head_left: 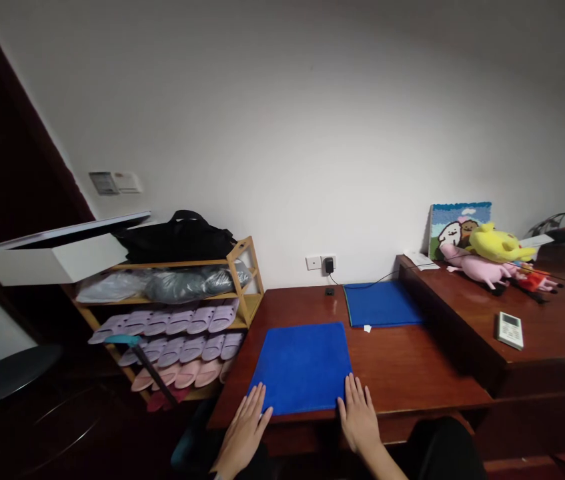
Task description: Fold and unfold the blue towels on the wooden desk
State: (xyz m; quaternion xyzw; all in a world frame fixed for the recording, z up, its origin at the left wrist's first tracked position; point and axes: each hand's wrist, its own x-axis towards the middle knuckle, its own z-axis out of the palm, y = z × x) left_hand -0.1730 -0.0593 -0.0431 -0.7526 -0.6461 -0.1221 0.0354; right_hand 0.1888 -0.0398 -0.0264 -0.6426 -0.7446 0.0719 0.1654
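Where the fingers of the left hand (pixel 245 432) and the right hand (pixel 359 415) reach forward, a glossy, reddish-brown wooden table (pixel 397 367) spreads out beneath and beyond them. Past the fingertips it meets a pale wall (pixel 282 147), where a black plug (pixel 329 265) sits in a white socket and trails a thin cable. Ahead and to the right of the right fingers lies a second blue cloth (pixel 385 304), with a small white scrap (pixel 367 329) at its near edge. Farther right, a higher wooden surface (pixel 557 333) carries a white remote control (pixel 510 331), plush toys (pixel 497 243) and a colourful picture (pixel 462 217) with two cartoon animals. Left of the left fingers stands a wooden rack (pixel 246 300) with lilac and pink slippers (pixel 181 317), wrapped bundles and a black bag (pixel 182 239); a white box (pixel 57 263) is beside the bag.

The blue mat (pixel 305 367) lies flat on the table, mostly beyond and between the two sets of fingers, its near corners beside them. It is vivid, plain blue, matt and roughly square, with slightly rounded far corners and no large folds. The left fingers touch its near left corner, and the right fingertips meet its right edge near the other corner. Both hands are palm down, fingers extended and only slightly apart, thumbs spread inwards, clamped on nothing.
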